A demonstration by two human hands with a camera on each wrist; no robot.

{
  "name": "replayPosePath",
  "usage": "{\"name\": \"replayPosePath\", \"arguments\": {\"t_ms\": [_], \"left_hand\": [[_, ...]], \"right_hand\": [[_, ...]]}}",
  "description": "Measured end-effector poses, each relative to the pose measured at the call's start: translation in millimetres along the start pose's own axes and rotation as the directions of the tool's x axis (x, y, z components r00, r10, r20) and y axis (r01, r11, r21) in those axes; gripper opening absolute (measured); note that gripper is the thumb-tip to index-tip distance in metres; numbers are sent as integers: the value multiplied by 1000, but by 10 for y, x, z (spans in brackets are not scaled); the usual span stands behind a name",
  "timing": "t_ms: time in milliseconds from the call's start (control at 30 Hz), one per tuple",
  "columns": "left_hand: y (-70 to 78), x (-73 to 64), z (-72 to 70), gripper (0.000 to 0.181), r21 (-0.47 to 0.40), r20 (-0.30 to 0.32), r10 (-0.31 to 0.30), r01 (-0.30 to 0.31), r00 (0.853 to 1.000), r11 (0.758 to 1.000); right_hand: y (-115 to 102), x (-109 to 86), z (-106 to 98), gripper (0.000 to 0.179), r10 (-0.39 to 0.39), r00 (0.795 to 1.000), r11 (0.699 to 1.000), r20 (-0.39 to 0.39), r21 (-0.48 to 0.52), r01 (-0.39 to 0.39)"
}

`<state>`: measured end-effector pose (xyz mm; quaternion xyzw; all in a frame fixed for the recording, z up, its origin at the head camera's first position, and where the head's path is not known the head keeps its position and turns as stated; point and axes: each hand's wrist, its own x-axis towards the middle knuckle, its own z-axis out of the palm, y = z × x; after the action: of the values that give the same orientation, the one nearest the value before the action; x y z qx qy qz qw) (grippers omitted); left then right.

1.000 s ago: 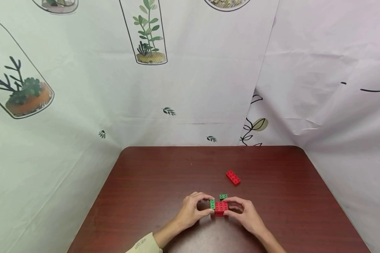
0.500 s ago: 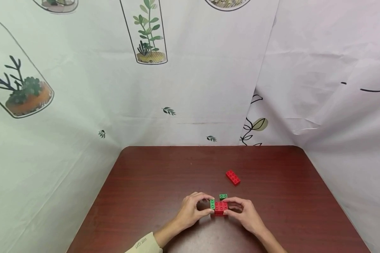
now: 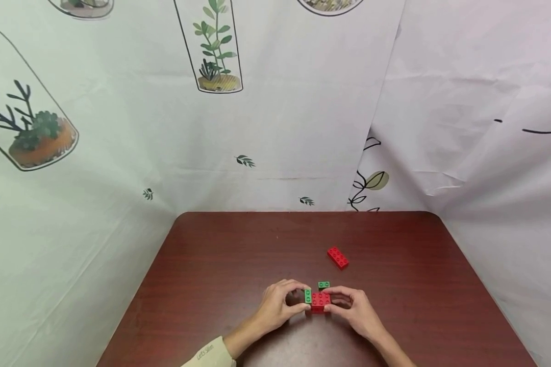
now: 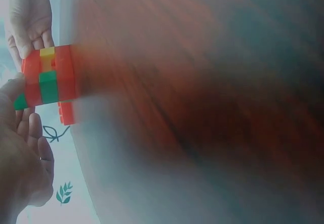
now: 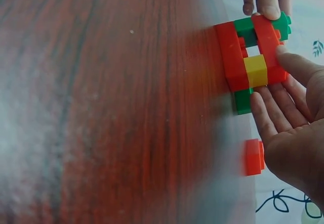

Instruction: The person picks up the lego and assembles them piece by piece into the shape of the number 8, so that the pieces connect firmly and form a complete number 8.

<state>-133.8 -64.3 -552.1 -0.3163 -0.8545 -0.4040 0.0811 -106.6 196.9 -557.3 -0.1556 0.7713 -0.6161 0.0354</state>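
Note:
Low on the table stands a small block of stacked toy building bricks. Its base is a red brick (image 5: 230,57); green (image 4: 49,87) and yellow (image 5: 255,70) bricks form the middle layer with a gap between them. A red brick (image 3: 321,299) lies across the top, bearing a two-stud green brick (image 3: 308,296) at its left end. My left hand (image 3: 275,306) pinches that green brick between thumb and fingers. From the other side, my right hand (image 3: 358,310) holds the upper red brick by its right end, thumb in front and fingers behind.
Just behind the stack sits a loose green brick (image 3: 323,285). Farther back and to the right, another red brick (image 3: 337,258) lies at an angle on the dark wooden table (image 3: 239,244). Printed white cloth (image 3: 275,127) hangs around the table's back and sides.

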Motion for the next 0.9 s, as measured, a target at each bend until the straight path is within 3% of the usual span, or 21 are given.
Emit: {"name": "replayPosePath", "arguments": {"t_ms": [167, 367, 600, 900], "left_hand": [[3, -12, -1, 35, 5, -10, 7, -7, 1000, 1000], [-8, -22, 12, 35, 13, -22, 12, -12, 1000, 1000], [-14, -33, 30, 34, 17, -32, 5, -5, 999, 1000], [-22, -55, 39, 34, 29, -34, 8, -7, 999, 1000]], "right_hand": [[-7, 3, -4, 36, 13, 1000, 1000, 13, -5, -13], [-15, 9, -68, 39, 31, 999, 998, 37, 56, -33], [24, 55, -109, 42, 12, 998, 999, -65, 42, -10], [96, 164, -113, 45, 23, 991, 1000, -135, 24, -20]]}}
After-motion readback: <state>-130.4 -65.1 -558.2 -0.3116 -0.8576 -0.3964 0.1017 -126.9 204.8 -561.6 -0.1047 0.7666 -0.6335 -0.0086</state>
